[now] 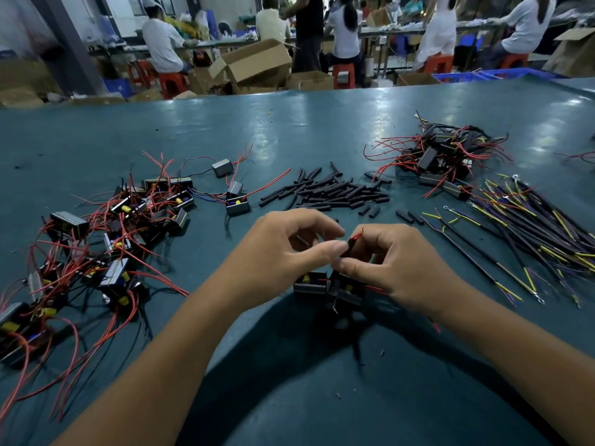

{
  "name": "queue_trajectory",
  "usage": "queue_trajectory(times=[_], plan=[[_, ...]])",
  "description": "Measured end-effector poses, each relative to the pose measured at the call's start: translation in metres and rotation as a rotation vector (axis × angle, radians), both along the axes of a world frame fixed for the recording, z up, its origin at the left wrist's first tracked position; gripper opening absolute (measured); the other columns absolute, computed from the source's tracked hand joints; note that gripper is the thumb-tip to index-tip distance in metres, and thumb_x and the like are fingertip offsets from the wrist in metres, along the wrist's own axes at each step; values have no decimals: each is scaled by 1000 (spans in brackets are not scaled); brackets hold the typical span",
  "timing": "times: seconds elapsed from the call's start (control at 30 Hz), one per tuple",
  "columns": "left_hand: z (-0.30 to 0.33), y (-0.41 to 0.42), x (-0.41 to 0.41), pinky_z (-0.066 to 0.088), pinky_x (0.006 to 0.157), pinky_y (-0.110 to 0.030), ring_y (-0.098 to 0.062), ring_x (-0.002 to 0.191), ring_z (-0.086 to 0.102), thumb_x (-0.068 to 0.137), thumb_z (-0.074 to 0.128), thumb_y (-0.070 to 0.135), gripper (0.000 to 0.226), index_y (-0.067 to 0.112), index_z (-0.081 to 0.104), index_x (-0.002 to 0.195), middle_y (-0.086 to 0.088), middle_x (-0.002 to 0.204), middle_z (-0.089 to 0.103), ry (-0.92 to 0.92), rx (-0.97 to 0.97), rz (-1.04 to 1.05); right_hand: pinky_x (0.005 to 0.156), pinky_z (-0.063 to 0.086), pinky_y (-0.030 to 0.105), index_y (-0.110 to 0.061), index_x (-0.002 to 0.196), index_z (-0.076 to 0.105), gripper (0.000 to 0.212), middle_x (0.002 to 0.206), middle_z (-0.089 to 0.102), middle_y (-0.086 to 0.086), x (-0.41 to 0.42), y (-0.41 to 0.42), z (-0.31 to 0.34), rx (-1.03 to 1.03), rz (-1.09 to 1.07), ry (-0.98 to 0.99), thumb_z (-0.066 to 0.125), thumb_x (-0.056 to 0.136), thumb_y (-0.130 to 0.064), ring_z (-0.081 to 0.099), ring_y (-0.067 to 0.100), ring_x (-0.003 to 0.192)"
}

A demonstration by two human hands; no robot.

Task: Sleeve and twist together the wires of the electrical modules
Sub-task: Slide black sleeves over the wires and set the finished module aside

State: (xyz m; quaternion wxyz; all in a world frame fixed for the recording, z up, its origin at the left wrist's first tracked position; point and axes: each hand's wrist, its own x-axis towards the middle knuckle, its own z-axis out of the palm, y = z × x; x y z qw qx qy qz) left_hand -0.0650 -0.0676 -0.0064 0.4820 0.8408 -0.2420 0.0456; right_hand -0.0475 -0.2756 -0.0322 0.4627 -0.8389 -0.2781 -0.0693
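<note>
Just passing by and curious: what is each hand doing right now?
Left hand: fingers curled, pinching the black sleeve on the red wires.
Right hand: fingers curled, pinching the same sleeved wires from below.

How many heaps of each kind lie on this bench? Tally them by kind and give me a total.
Heaps of modules: 2
Heap of black sleeves: 1
Bundle of yellow-striped leads: 1
Total: 4
</note>
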Motion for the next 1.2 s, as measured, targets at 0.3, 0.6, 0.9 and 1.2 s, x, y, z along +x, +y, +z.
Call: queue_trajectory(times=[0.3,0.6,0.9,1.2], plan=[[-19,-27,-2,40,57,-20,-7,60,49,91,73,13,8,18,69,86,13,68,60,38,-207,25,52,38,13,-24,77,65,17,60,59,-11,0,-15,17,-201,20,-133,81,79,-26,51,-1,54],[-18,-29,-4,35,59,-48,-34,64,43,99,59,7,8,7,61,92,-1,76,58,150,-272,-80,80,50,31,-16,109,71,18,107,64,0,7,-43,42,-381,97,-607,65,92,-20,59,16,97],[-18,-28,-4,29,57,-49,-33,64,37,101,56,10,7,8,61,96,1,77,59,195,-243,-134,69,53,42,-17,102,75,12,101,67,1,3,-43,48,-516,169,-754,66,94,-19,63,24,91],[-15,-26,-6,25,55,-39,-27,62,32,101,57,9,10,1,60,96,4,75,57,200,-214,-161,64,53,43,-18,93,73,14,95,67,-3,1,-45,52,-571,215,-767,61,99,-23,62,23,89]])
